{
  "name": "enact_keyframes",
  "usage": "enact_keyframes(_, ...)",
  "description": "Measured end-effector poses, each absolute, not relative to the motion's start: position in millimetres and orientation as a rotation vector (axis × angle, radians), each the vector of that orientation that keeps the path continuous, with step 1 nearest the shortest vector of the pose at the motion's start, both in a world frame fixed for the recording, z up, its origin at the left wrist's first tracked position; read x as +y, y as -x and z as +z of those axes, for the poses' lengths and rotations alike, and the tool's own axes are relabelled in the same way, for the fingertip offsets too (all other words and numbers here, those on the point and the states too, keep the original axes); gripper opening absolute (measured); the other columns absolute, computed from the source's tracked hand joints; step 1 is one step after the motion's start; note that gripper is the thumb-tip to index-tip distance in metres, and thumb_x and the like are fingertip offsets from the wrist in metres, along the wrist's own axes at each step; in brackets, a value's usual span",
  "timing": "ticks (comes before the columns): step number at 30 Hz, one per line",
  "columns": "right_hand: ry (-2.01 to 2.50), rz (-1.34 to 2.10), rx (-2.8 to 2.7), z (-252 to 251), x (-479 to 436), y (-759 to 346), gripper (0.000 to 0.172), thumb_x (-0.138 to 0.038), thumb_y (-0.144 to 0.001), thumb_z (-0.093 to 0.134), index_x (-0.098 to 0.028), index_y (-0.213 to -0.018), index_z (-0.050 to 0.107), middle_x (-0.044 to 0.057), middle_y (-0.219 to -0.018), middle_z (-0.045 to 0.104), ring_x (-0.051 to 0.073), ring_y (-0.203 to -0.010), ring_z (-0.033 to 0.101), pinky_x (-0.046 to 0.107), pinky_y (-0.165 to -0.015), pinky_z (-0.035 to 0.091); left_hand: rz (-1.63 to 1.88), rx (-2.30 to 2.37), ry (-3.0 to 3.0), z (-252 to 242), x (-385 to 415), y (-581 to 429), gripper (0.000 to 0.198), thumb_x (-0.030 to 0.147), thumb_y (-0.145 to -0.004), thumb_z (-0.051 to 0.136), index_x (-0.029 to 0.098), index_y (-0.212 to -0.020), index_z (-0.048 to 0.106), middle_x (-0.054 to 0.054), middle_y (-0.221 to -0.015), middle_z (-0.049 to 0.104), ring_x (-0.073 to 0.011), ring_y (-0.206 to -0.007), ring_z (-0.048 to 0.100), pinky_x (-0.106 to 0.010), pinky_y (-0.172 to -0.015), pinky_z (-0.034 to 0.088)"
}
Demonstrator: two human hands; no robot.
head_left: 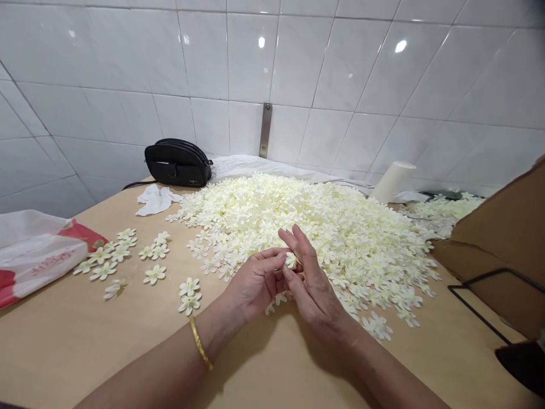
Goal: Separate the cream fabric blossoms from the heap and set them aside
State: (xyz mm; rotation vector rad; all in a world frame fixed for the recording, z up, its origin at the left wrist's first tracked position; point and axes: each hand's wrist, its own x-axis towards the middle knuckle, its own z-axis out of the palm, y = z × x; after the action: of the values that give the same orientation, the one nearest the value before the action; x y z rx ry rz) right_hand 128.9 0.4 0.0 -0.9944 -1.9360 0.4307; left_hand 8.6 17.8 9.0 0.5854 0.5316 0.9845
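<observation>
In front of the big heap of pale artificial flowers (pixel 272 207), my two hands meet over the table. Between their fingertips is one small cream artificial flower (pixel 291 260). My left hand (pixel 259 281), with a gold bangle (pixel 199 343) on its wrist, pinches it from the left with thumb and forefinger. From the other side my right hand (pixel 313 284) closes its thumb and fingers on the same flower, its upper fingers pointing up. The flower's underside is hidden by the fingers. Loose flowers (pixel 189 295) lie flat left of my left forearm.
A black pouch (pixel 177 163) and a crumpled tissue (pixel 156 200) lie at the back left. At left is a red and white plastic bag (pixel 42 255). A white cylinder (pixel 392 180) leans behind the heap; a cardboard box (pixel 502 244) and black metal frame (pixel 477 307) stand right.
</observation>
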Motion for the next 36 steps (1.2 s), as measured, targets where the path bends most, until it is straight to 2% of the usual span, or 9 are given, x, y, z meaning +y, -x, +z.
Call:
enact_keyframes(5, 1.035, 0.416, -1.883, 3.1, 2.2, -131.1, 0.044, -0.023, -0.082, 0.042, -0.023, -0.125, 0.035, 0.008, -0.126, 0.041, 0.02, -0.115, 0.038, 0.039, -0.094, 0.034, 1.06, 0.532, -0.559, 10.1, 20.6, -3.6, 0.018, 0.011, -0.064, 0.063, 0.014, -0.081, 0.061, -0.002, -0.072, 0.059, -0.0085, -0.063, 0.056, -0.021, -0.063, 0.044)
enact_keyframes(11, 0.977, 0.384, -1.783, 5.8, 4.2, -127.6, 0.022, -0.02, -0.081, 0.042, -0.022, -0.097, 0.057, 0.007, -0.104, 0.055, 0.02, -0.1, 0.048, 0.038, -0.086, 0.04, 1.051, 0.493, -0.619, 9.7, 19.5, -6.2, 0.015, 0.011, -0.062, 0.063, 0.012, -0.077, 0.061, -0.002, -0.072, 0.059, -0.0072, -0.06, 0.054, -0.021, -0.062, 0.044)
enact_keyframes(15, 0.98, 0.385, -1.736, 7.4, 2.7, -128.8, 0.016, -0.02, -0.081, 0.043, -0.021, -0.085, 0.059, 0.006, -0.091, 0.058, 0.018, -0.09, 0.051, 0.034, -0.078, 0.043, 1.003, 0.486, -0.601, 9.2, 18.1, -8.3, 0.014, 0.015, -0.065, 0.061, 0.012, -0.079, 0.06, -0.003, -0.069, 0.059, -0.0085, -0.06, 0.055, -0.022, -0.06, 0.044)
enact_keyframes(19, 0.985, 0.426, -1.707, 8.4, 3.5, -132.8, 0.016, -0.022, -0.081, 0.045, -0.021, -0.082, 0.06, 0.004, -0.087, 0.059, 0.018, -0.088, 0.052, 0.034, -0.079, 0.042, 0.978, 0.495, -0.634, 8.9, 17.8, -7.2, 0.015, 0.014, -0.066, 0.06, 0.012, -0.081, 0.059, -0.003, -0.069, 0.06, -0.0102, -0.061, 0.057, -0.024, -0.064, 0.046)
enact_keyframes(24, 0.977, 0.539, -1.724, 5.7, 8.9, -132.3, 0.023, -0.027, -0.084, 0.041, -0.022, -0.096, 0.061, 0.006, -0.105, 0.055, 0.019, -0.102, 0.047, 0.036, -0.088, 0.038, 0.971, 0.454, -0.645, 7.1, 18.5, -6.2, 0.02, 0.009, -0.064, 0.06, 0.013, -0.083, 0.058, -0.002, -0.071, 0.059, -0.0087, -0.06, 0.057, -0.024, -0.065, 0.045)
enact_keyframes(28, 1.038, 0.536, -1.704, 5.2, 10.8, -133.6, 0.028, -0.031, -0.084, 0.04, -0.021, -0.107, 0.053, 0.007, -0.113, 0.05, 0.019, -0.105, 0.045, 0.036, -0.089, 0.036, 1.035, 0.514, -0.734, 6.8, 18.2, -5.6, 0.012, 0.011, -0.065, 0.059, 0.012, -0.076, 0.057, -0.001, -0.066, 0.058, -0.0087, -0.057, 0.055, -0.024, -0.063, 0.044)
enact_keyframes(30, 1.099, 0.504, -1.643, 6.3, 10.2, -135.5, 0.027, -0.034, -0.081, 0.045, -0.02, -0.103, 0.052, 0.007, -0.106, 0.052, 0.019, -0.099, 0.048, 0.035, -0.086, 0.038, 1.091, 0.607, -0.803, 8.0, 17.1, -5.3, 0.009, 0.012, -0.065, 0.06, 0.013, -0.073, 0.055, -0.001, -0.062, 0.057, -0.0098, -0.057, 0.055, -0.024, -0.06, 0.043)
enact_keyframes(34, 1.262, 0.422, -1.615, 9.2, 7.1, -136.9, 0.025, -0.039, -0.068, 0.06, -0.019, -0.079, 0.05, 0.001, -0.079, 0.054, 0.016, -0.075, 0.05, 0.029, -0.07, 0.04, 1.18, 0.785, -0.955, 11.7, 13.3, -5.3, 0.012, 0.013, -0.061, 0.063, 0.014, -0.068, 0.054, 0.005, -0.052, 0.05, -0.006, -0.049, 0.047, -0.02, -0.053, 0.038)
enact_keyframes(36, 1.271, 0.44, -1.668, 10.7, 5.1, -135.9, 0.022, -0.038, -0.07, 0.058, -0.019, -0.07, 0.047, -0.001, -0.069, 0.05, 0.013, -0.067, 0.047, 0.026, -0.062, 0.038, 1.188, 0.83, -1.021, 13.0, 12.1, -4.8, 0.011, 0.016, -0.061, 0.064, 0.014, -0.065, 0.054, 0.005, -0.051, 0.048, -0.0048, -0.048, 0.044, -0.019, -0.051, 0.036)
